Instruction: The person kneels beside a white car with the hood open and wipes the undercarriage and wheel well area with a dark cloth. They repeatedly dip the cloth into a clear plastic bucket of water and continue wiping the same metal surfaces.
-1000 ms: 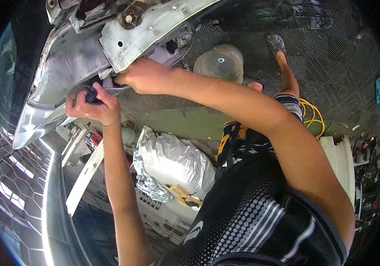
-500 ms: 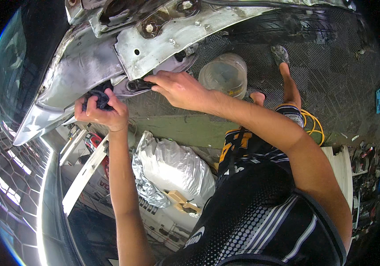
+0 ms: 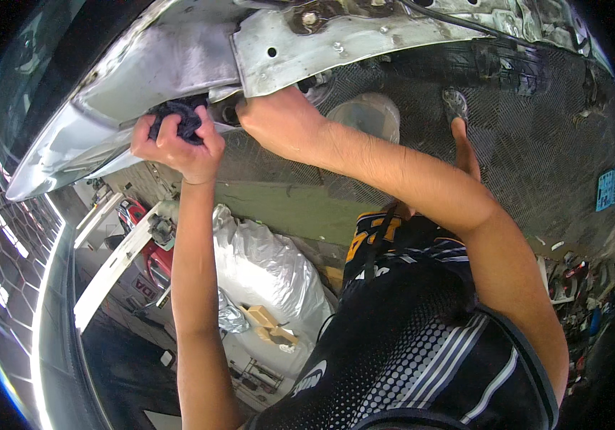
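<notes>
My left hand (image 3: 182, 149) is closed around a bunched dark cloth (image 3: 178, 117), with its fingers curled over it. The cloth is up against the lower edge of a bare, silvery car body panel (image 3: 157, 79). To its right, my right hand (image 3: 282, 123) reaches up beneath a flat metal plate (image 3: 307, 57) with a round hole in it. The back of that hand faces me; its fingers are hidden by the plate and the hand itself. A dark opening (image 3: 227, 113) shows between the two hands.
A translucent bucket (image 3: 368, 115) stands on the dark textured floor beyond my right forearm. A tire (image 3: 465, 68) lies at the back. Silvery sheeting (image 3: 264, 258) covers something below my hands. A blue flat item (image 3: 611, 188) and scattered tools (image 3: 587, 308) are at the right.
My right hand has gone up under the plate, so its fingers, seen before at the edge, are now hidden. My left hand keeps its hold on the cloth. The view has shifted.
</notes>
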### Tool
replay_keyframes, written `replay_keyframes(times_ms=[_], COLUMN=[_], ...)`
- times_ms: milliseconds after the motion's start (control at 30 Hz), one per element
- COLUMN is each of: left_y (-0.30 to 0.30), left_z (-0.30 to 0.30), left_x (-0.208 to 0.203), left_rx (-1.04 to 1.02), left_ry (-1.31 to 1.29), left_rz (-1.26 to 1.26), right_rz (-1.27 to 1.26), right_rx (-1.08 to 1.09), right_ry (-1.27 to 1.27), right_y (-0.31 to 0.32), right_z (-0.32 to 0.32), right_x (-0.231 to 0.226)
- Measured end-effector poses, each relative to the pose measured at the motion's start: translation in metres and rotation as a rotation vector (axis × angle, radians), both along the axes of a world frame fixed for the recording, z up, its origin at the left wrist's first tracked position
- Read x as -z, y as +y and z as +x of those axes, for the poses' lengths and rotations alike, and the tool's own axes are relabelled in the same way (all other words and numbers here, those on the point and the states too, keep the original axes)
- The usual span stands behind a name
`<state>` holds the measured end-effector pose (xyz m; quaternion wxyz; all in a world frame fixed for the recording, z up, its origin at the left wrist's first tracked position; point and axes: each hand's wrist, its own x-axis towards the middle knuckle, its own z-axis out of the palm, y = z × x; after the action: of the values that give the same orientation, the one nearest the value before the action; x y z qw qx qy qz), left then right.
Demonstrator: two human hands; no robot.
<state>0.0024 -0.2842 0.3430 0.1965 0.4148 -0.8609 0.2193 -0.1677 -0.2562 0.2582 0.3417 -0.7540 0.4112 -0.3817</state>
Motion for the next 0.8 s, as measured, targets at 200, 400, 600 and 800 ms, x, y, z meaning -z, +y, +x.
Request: replay_keyframes(times_ms=[200,400,600,800], left_y=[-0.003,-0.002,-0.001,-0.002], left_z=[-0.002,-0.007,-0.009,-0.01], left_x=[0.003,0.004,0.004,0.003], left_rx=[0.022,0.017,0.012,0.02], left_ry=[0.038,0.036,0.004,-0.019], left_rz=[0.0,-0.024,-0.032,-0.04], right_rz=[-0.039,-0.198,-0.013,-0.085], right_rx=[-0.042,0.088,-0.051,0.012], right_ry=[0.134,-0.051,0.017,-0.06], right_y=[-0.01,-0.008,-0.007,-0.008], right_z=[0.002,0.013,0.011,0.016], right_x=[-0.015,0.018,0.008,0.011])
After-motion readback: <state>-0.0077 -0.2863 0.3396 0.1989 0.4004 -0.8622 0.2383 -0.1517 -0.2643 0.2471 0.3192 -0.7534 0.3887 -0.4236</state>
